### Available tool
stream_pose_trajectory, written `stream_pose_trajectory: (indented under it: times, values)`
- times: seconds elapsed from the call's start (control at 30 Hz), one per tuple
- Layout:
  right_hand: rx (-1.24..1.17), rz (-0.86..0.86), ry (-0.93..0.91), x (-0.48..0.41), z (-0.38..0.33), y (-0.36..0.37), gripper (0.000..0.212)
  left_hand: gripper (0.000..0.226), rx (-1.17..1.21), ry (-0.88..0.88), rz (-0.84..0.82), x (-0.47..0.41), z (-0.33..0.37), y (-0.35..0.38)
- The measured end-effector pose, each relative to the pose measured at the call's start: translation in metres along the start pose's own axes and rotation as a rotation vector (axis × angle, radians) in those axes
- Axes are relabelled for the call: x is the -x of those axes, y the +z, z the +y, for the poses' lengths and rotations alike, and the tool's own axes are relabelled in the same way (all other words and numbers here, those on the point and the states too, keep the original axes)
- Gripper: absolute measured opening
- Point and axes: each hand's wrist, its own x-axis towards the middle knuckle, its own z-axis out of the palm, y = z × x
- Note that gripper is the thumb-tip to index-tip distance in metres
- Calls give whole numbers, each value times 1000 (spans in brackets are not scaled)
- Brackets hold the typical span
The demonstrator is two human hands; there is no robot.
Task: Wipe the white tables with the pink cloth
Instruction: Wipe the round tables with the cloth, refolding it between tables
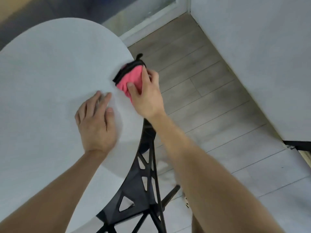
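Our right hand grips the pink cloth at the white table's right edge; unwiped surface lies leftward, where our left hand rests flat.

The round tabletop was plain white, the bunched cloth pink with black trim, the openwork chair black, the plank floor grey-brown.

A black plastic chair with triangle holes stands on a grey-brown floor of long wooden planks. Far back is a glass door with a white frame.
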Motion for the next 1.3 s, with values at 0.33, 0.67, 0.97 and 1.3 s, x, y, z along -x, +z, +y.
stream_pose_trajectory:
  times: [0.33,0.67,0.97,1.3]
  values:
    - [35,-75,-60,97,3,10,67,47,-33,14,11,2,2,-1]
    - [-106,-114,-122,6,-9,-4,63,49,-39,-9,5,3,10,-5]
    - [-44,-177,-126,36,-2,-10,57,49,-64,-3,10,-1,13,-8]
    - [-15,-265,-61,43,4,-21,70,47,-78,5,23,0,18,-8]
